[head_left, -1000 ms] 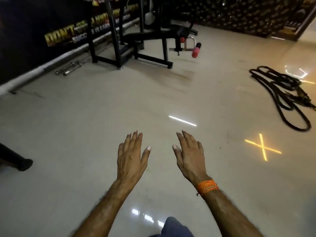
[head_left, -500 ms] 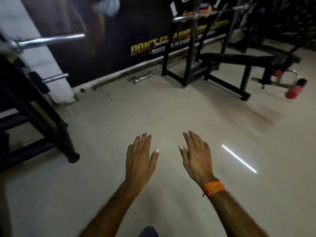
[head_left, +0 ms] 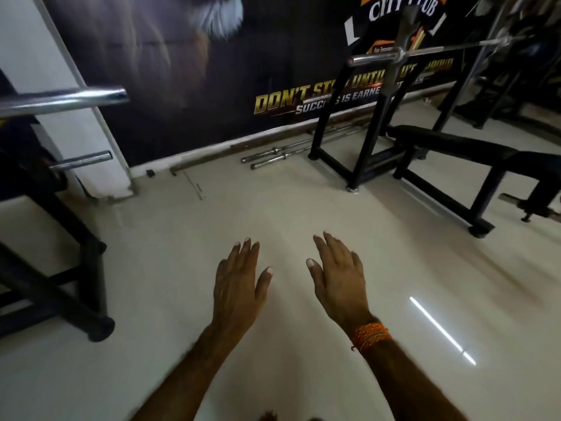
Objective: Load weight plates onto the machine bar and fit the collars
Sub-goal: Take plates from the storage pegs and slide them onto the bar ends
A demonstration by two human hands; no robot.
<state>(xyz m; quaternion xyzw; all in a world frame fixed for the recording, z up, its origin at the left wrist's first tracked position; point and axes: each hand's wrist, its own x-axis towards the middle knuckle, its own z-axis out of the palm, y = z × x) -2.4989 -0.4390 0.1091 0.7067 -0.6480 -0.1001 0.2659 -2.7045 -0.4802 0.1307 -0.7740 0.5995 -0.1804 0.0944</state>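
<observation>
Over the gym floor (head_left: 182, 238) | left hand (head_left: 239, 287), right hand (head_left: 337, 278): fingers (head_left: 248, 252) straight, empty | plate wants a square two-handed grip.

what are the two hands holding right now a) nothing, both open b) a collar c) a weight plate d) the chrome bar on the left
a: the left hand and the right hand are both spread with straight fingers above the floor, and neither one touches any gear.
</observation>
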